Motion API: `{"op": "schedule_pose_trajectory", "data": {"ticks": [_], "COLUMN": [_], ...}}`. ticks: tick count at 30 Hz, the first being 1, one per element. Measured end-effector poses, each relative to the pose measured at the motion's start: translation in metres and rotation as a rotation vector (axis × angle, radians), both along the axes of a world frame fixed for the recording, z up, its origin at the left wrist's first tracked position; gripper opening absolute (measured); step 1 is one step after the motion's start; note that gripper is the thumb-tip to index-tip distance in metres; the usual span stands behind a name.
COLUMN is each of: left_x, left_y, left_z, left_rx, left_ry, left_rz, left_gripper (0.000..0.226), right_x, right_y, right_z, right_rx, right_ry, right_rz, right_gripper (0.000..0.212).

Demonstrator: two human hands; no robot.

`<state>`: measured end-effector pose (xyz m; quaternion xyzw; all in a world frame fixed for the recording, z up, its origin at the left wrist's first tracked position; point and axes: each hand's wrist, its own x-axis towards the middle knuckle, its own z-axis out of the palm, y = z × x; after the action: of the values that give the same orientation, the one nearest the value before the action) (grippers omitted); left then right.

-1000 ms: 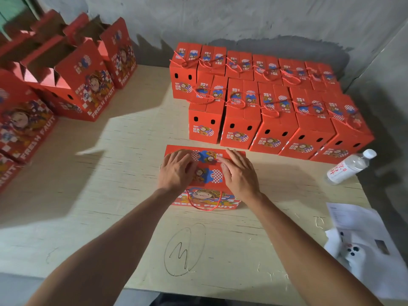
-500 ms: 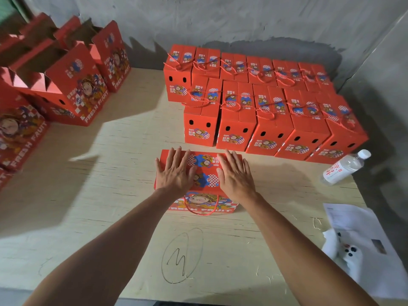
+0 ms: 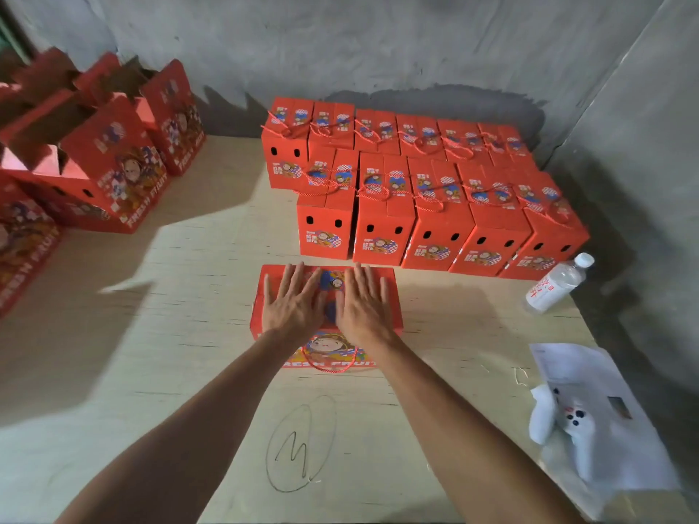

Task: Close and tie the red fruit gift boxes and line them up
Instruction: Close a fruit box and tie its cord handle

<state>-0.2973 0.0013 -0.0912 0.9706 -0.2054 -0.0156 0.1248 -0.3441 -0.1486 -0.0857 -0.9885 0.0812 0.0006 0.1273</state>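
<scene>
Since a second ago your fingers have uncurled and slid forward: your left hand and right hand now lie flat, fingers straight and slightly spread, pressing the top of the red gift box at mid-desk, just in front of the finished rows. Only the head view shows this. Its cord handle hangs loose at the near face, seemingly untied; ease off too soon and the flaps may spring open, and pushing forward could nudge the front row askew. Count five tied boxes in front and about six in the back row; at least four open boxes wait at left, edges cut off. One water bottle, one paper sheet.
</scene>
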Motion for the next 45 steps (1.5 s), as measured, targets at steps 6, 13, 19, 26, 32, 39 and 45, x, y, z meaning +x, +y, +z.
{"op": "schedule_pose_trajectory", "data": {"ticks": [6,13,19,26,32,39,45], "left_x": [0.001,0.019,0.016,-0.008,-0.009,-0.004,-0.012], "left_y": [0.004,0.051,0.078,0.079,0.037,-0.004,0.000], "left_z": [0.000,-0.007,0.006,0.002,-0.002,0.006,0.001], "left_rx": [0.001,-0.047,-0.415,-0.880,-1.032,-0.805,-0.606], "left_ry": [0.028,0.095,0.543,1.327,0.897,0.606,0.446], "left_rz": [-0.178,0.103,0.610,0.631,0.642,0.477,0.427], "left_gripper": [0.059,0.066,0.099,0.091,0.040,0.058,0.077], "right_x": [-0.005,-0.014,-0.005,-0.004,-0.024,-0.047,-0.052], "right_y": [0.000,-0.065,-0.083,-0.086,-0.080,-0.053,-0.040], "right_z": [-0.004,-0.003,0.008,0.022,0.024,0.017,0.012], "right_rx": [-0.008,0.084,0.131,-0.116,-0.039,0.520,0.752], "right_ry": [-0.027,0.049,0.027,0.044,0.089,0.442,0.835], "right_rz": [0.141,-0.044,-0.003,-0.125,-0.240,-0.198,-0.194], "right_gripper": [0.061,0.061,0.069,0.078,0.076,0.083,0.107]}}
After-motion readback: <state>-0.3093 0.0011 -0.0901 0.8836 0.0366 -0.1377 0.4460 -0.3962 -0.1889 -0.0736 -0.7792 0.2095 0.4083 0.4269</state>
